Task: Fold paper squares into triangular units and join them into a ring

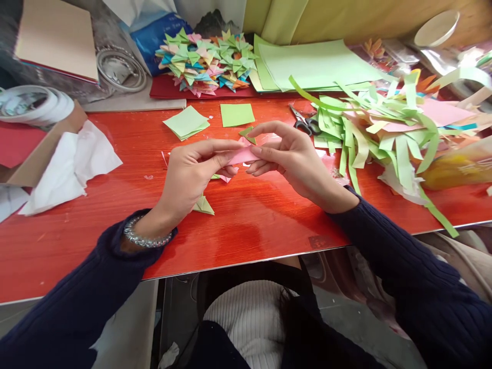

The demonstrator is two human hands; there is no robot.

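head view, work surface: red table, lower edge crossing the frame.
left hand: narrow pinch, thumb and fingers holding the left end of the pink paper.
right hand: narrow pinch, thumb pressing the right end of the same piece; forefinger arched above.
pink paper position: raised over the table, between both hands; fold partly covered by fingers.
cardboard box: at left, cut off by the frame; red sheet at its opening, white rolls at its far end; interior depth not visible.
white bowl: upper right, tilted; contents cannot be made out.
yellow packet: right side, near the paper strips; contents unclear.
blue packet: partly hidden behind folded-paper ornaments; contents not visible.
pale green folded piece: on the table, partly covered by the left hand.
scissors: beside the strips, black handles toward them.
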